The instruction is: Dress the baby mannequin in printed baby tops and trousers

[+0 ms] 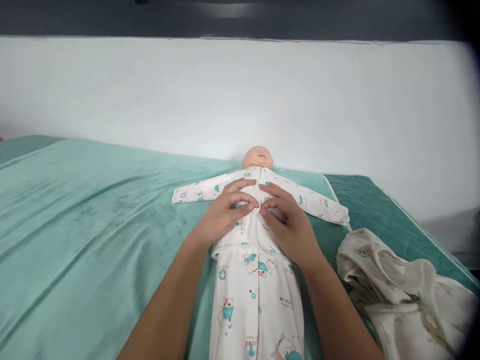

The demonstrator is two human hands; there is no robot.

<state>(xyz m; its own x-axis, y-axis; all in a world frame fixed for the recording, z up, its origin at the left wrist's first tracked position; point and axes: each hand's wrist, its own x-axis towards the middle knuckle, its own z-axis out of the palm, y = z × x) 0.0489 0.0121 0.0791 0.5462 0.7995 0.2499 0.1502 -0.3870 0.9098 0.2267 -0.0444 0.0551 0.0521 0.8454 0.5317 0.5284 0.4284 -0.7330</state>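
A baby doll [258,157] lies on its back, dressed in a white printed top [245,237] with both sleeves spread out to the sides. White printed pants [240,315] cover its lower body, below the hem of the top. Over the chest, my left hand [228,209] pinches the front edge of the top between thumb and index finger. My right hand [287,220] pinches the opposite edge of the top, its fingertips close to those of my left hand at the middle seam. Any fastener between the fingertips is too small to make out.
A crumpled white printed garment [405,295] lies at the right, near my right forearm. Under everything is a light green cloth [93,225], with a darker green quilted cover [371,210] at the right. A white wall [240,95] stands behind the doll's head.
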